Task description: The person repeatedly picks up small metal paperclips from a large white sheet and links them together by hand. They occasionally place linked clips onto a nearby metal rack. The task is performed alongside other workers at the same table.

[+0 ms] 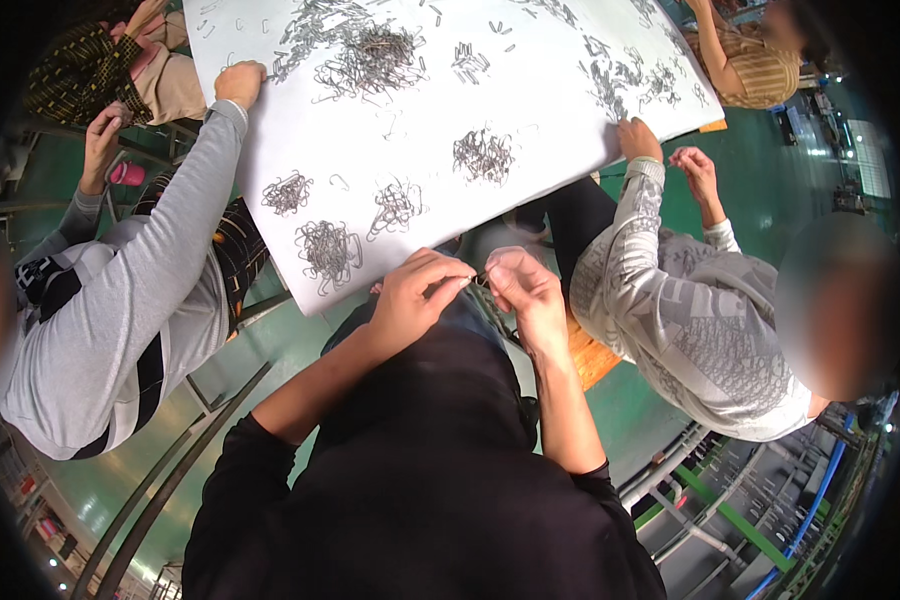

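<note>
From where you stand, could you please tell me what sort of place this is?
Probably a small-parts workshop or factory: several people share a table, heaps of bent wires lie on it, and pipes run at lower right.

One table (550,105), four co-workers (135,300), apparently at least five wire heaps (483,156)
</note>
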The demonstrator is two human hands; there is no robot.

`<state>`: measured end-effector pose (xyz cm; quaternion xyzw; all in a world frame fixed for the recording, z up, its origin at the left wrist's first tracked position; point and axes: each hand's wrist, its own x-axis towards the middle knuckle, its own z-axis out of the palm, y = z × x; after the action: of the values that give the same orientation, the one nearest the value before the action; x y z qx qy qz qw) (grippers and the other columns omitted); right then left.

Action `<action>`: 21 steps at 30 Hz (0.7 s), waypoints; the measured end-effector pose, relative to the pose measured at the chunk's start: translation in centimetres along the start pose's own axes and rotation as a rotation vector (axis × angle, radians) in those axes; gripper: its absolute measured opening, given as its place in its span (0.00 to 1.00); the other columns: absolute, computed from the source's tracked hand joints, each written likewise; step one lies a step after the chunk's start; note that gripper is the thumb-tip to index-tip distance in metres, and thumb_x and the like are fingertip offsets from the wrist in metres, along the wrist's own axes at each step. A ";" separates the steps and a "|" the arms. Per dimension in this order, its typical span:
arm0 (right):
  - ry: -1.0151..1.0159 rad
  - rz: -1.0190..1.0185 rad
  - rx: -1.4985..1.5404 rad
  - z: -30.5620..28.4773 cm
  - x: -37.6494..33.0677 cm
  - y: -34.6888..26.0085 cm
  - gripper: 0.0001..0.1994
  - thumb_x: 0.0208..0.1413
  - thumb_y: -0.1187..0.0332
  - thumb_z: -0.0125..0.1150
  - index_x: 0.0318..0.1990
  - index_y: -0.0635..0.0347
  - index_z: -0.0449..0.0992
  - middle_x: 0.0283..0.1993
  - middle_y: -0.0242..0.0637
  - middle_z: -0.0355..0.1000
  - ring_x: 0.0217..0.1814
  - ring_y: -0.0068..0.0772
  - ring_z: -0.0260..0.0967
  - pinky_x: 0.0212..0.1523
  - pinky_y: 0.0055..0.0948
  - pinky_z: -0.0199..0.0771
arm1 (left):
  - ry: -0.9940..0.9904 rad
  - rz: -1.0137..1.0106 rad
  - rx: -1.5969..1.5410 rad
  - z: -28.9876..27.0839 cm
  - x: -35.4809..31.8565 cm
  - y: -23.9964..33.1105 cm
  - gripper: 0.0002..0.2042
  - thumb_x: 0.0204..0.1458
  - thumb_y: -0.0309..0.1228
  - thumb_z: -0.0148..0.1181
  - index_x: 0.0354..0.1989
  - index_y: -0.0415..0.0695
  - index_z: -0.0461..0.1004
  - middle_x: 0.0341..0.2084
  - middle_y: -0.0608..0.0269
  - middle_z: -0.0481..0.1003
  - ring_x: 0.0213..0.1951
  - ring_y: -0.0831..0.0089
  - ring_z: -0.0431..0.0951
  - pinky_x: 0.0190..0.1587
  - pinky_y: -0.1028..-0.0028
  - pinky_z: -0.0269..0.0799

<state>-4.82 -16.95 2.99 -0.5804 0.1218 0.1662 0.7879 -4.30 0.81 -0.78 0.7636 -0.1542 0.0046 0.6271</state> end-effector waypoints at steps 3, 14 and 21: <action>0.087 -0.116 -0.107 0.5 -0.8 1.0 0.02 0.56 0.75 0.60 0.35 0.65 0.76 0.39 0.30 0.65 0.39 0.19 0.65 0.41 0.18 0.66 | -0.018 0.002 -0.012 0.1 0.4 0.1 0.06 0.48 0.20 0.61 0.35 0.42 0.78 0.31 0.62 0.79 0.35 0.66 0.76 0.39 0.70 0.72; 0.384 -0.618 -0.621 0.2 -0.8 2.5 0.03 0.49 0.75 0.65 0.32 0.60 0.77 0.39 0.37 0.63 0.40 0.30 0.63 0.41 0.27 0.66 | -0.017 0.135 -0.008 0.9 2.7 -0.9 0.23 0.46 0.23 0.65 0.54 0.42 0.70 0.41 0.57 0.77 0.46 0.63 0.73 0.48 0.68 0.70; 0.304 -0.639 -0.727 -1.9 -0.9 0.7 0.05 0.47 0.78 0.67 0.32 0.59 0.78 0.37 0.38 0.65 0.37 0.33 0.66 0.37 0.29 0.68 | 0.229 0.256 0.416 0.6 20.5 -10.2 0.09 0.51 0.28 0.62 0.40 0.43 0.78 0.39 0.59 0.77 0.43 0.61 0.72 0.46 0.68 0.69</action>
<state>-5.95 -18.63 2.16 -0.8430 -0.0141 -0.1379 0.5198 17.60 -2.78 -6.49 0.8446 -0.1733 0.2021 0.4645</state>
